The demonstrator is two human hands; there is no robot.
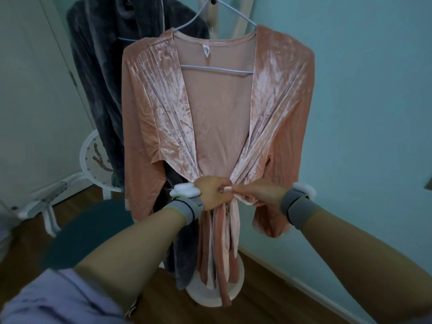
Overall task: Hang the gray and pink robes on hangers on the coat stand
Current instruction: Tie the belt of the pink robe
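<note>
The pink velvet robe (163, 108) hangs on a pale blue hanger (217, 70) from the white coat stand (243, 17) at the top middle. Its front edges are gathered at the waist, where the pink belt (228, 191) is knotted. My left hand (211, 192) and my right hand (257, 194) meet at that knot, each pinching a part of the belt. The belt ends hang down below my hands. Behind and to the left, the gray fluffy robe (98, 73) hangs on a second hanger (127, 39) from the same stand.
The stand's round white base (201, 293) rests on the wooden floor. A white chair (91, 155) stands at the left near a white door. A dark teal round seat (88, 232) lies close to my left forearm. A blue wall is on the right.
</note>
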